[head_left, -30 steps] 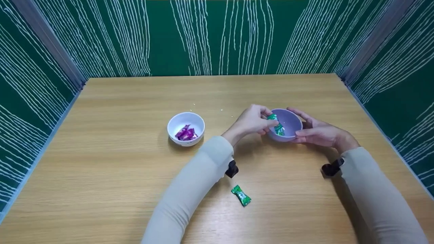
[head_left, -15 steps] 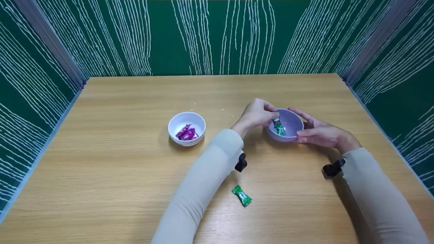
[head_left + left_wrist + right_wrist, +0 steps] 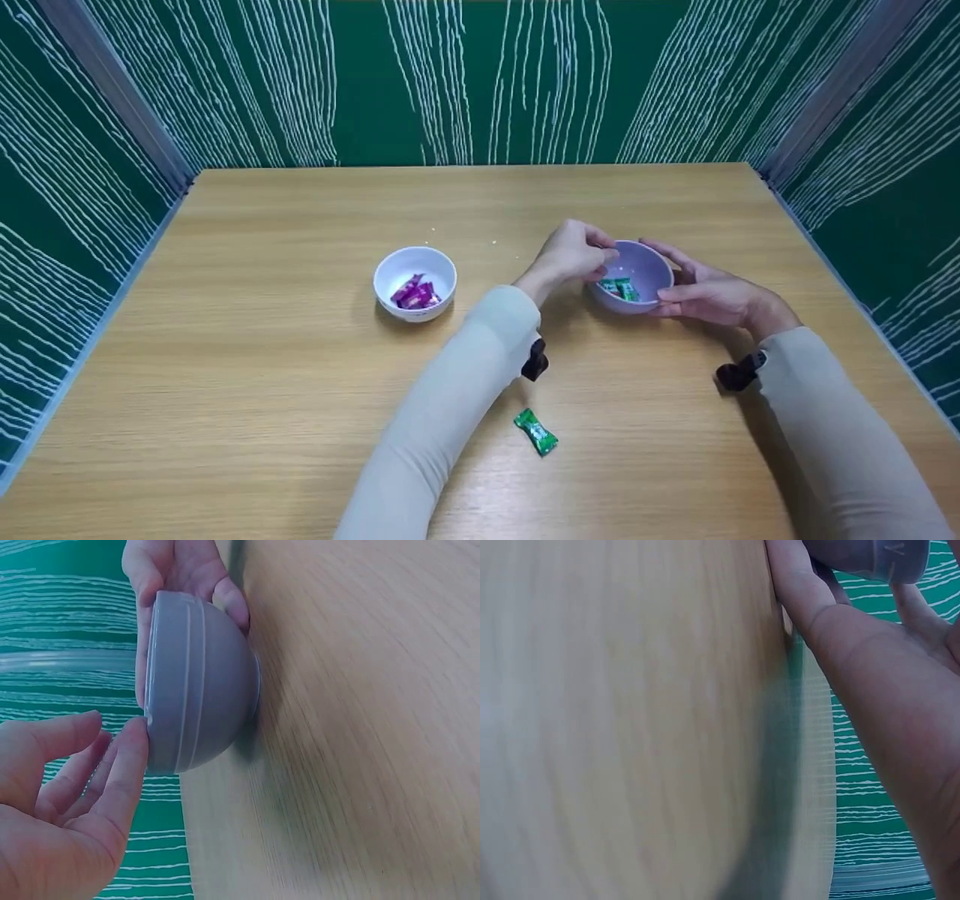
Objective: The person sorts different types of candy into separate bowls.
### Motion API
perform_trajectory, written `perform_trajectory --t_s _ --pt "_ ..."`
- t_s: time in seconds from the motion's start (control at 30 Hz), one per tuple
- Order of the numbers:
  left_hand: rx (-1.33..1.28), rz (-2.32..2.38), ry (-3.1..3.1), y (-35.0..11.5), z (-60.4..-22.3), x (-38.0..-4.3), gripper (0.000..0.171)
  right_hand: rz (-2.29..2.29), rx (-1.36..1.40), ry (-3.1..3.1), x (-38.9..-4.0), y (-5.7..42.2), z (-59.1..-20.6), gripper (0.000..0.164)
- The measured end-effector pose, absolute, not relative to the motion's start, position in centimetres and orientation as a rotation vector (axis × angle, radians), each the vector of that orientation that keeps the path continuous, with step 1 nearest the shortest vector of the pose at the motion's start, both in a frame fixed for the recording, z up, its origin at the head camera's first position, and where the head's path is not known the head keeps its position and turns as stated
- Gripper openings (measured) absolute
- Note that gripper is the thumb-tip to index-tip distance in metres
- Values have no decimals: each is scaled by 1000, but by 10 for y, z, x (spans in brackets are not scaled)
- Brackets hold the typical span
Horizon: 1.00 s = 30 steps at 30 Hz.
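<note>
A purple bowl (image 3: 646,264) stands on the right side of the table, with green-wrapped candies (image 3: 621,289) lying at its bottom. My right hand (image 3: 711,295) grips it from the right, thumb on the near side and fingers around the far side. At its left rim is my left hand (image 3: 570,253). In the left wrist view, the left hand's thumb and fingers (image 3: 126,772) are apart with nothing between them, one fingertip touching the bowl (image 3: 217,682). The right wrist view shows only the bowl's underside (image 3: 881,556) beyond the right hand (image 3: 892,682).
A white bowl (image 3: 409,261) holding purple-wrapped candies (image 3: 415,294) stands to the left. One more green candy (image 3: 535,433) lies near the front of the wooden table (image 3: 225,360). Small white crumbs dot the table behind the bowls. Green walls with white lines enclose the table.
My left hand moved slightly right to the purple bowl and let go of a green candy, which now lies inside it. The right hand keeps holding the bowl in place.
</note>
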<state>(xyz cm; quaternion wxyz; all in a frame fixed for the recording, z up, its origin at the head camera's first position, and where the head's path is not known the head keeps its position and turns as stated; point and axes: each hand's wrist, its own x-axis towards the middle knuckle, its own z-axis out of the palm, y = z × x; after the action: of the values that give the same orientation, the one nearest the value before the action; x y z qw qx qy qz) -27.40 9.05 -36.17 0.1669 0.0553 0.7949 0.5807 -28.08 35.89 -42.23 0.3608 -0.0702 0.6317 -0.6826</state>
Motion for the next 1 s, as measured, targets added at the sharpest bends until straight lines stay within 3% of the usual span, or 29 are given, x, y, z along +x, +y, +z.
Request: perform_trajectory --t_s 0.3,0.53,0.8,1.0 --pt "497 1388 2144 56 -346 -258 22 -1750 -195 1612 -284 360 -422 86" --pt "734 734 2057 27 -335 -240 35 -1768 -223 1592 -283 361 -422 86" --pt "856 418 2036 11 -348 -206 51 -1753 -252 1610 -283 361 -425 85" --pt "1019 278 2035 10 -365 -181 55 -1746 -246 1619 -284 361 -424 86"
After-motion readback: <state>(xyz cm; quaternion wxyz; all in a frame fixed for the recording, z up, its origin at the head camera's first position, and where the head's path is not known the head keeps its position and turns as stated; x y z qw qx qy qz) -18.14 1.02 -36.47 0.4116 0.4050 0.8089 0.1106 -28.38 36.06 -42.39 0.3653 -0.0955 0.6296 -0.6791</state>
